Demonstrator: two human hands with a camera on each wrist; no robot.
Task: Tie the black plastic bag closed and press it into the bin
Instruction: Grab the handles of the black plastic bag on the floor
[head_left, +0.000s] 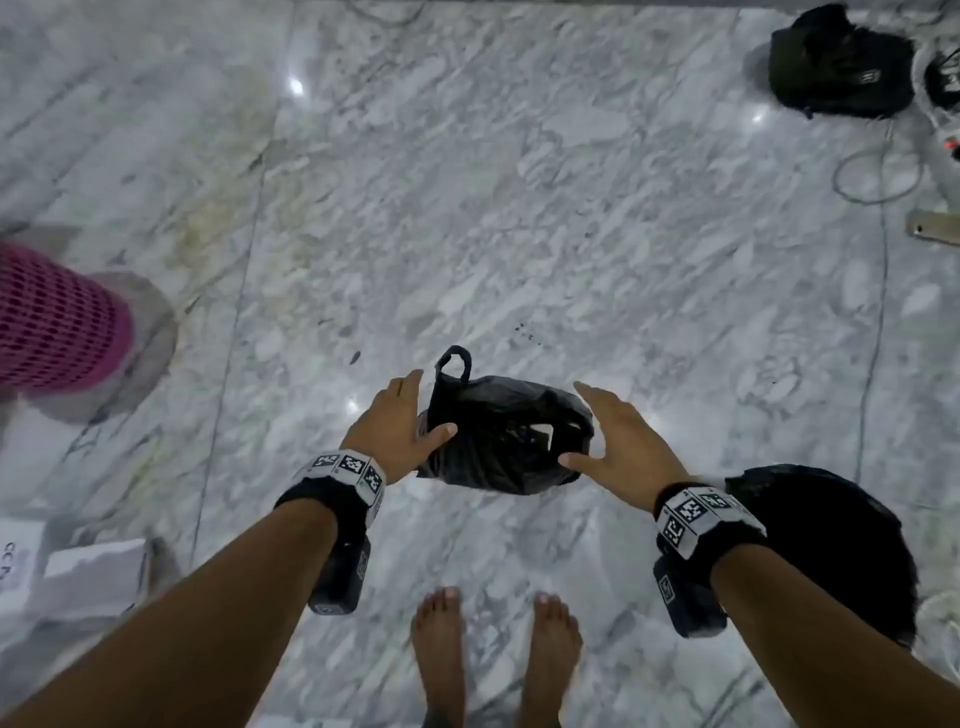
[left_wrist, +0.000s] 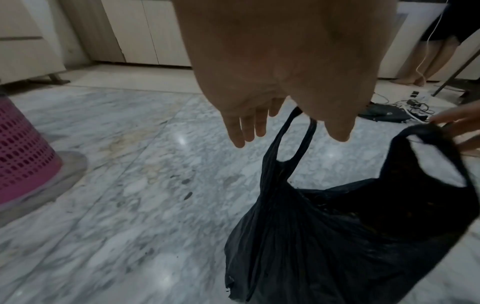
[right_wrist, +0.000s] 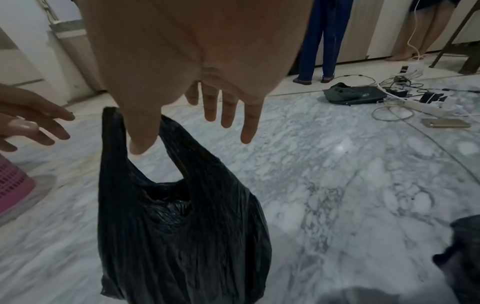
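Note:
The black plastic bag (head_left: 509, 441) sits on the marble floor just ahead of my bare feet, its mouth untied. One handle loop (head_left: 454, 361) stands upright at its far left; the right wrist view shows the other handle (right_wrist: 111, 127) upright too. My left hand (head_left: 415, 410) hovers at the bag's left side, fingers straight and spread. My right hand (head_left: 587, 426) hovers at its right side, also spread. Neither hand grips the plastic. The pink perforated bin (head_left: 57, 322) stands at the far left, also visible in the left wrist view (left_wrist: 20, 148).
A second black bag (head_left: 841, 551) lies by my right forearm. A black backpack (head_left: 841, 67), cables and a phone (head_left: 935, 228) lie at the far right. White boxes (head_left: 78, 571) sit at the lower left. Other people (right_wrist: 319, 41) stand by the far cabinets.

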